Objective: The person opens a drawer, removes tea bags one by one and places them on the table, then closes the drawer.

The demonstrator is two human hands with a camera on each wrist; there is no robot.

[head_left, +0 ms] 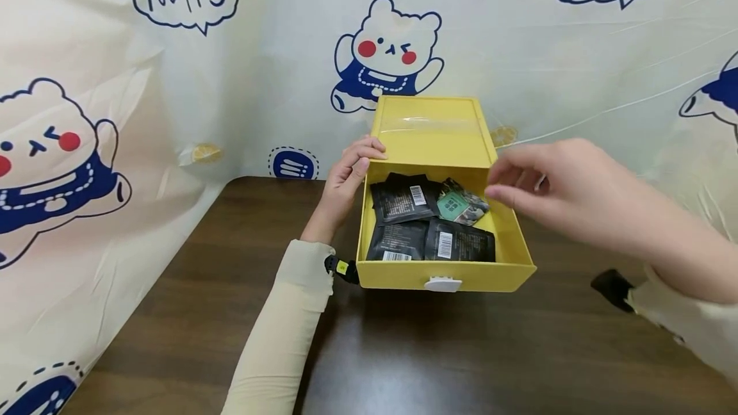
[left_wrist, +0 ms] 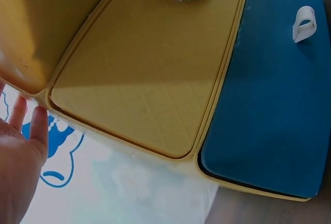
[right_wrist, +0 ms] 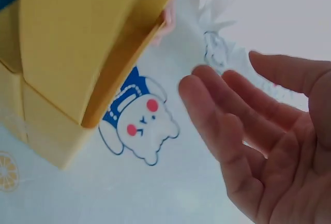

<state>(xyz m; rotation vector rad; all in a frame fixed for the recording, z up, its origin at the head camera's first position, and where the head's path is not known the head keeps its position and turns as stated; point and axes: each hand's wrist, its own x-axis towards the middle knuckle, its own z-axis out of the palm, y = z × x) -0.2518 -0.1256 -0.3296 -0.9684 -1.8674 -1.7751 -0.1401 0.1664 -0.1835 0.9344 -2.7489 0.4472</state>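
Observation:
A yellow drawer (head_left: 446,277) with a white pull tab (head_left: 442,284) is slid out of a yellow drawer unit (head_left: 429,130). Several black sachets (head_left: 459,242) with barcode labels lie inside, beside a patterned sachet with a teal label (head_left: 454,206). My left hand (head_left: 344,175) rests on the unit's left edge; the left wrist view shows its fingers (left_wrist: 39,128) fairly straight against the yellow frame. Over the drawer's right side hovers my right hand (head_left: 553,187). Its palm is empty in the right wrist view, with the fingers (right_wrist: 204,118) loosely bent.
Below, the left wrist view shows a yellow drawer front (left_wrist: 139,69) and a blue one (left_wrist: 274,84) with a white loop handle (left_wrist: 305,24). The unit stands on a dark wooden table (head_left: 230,312). Behind hangs a pale cloth with cartoon bears (head_left: 386,50).

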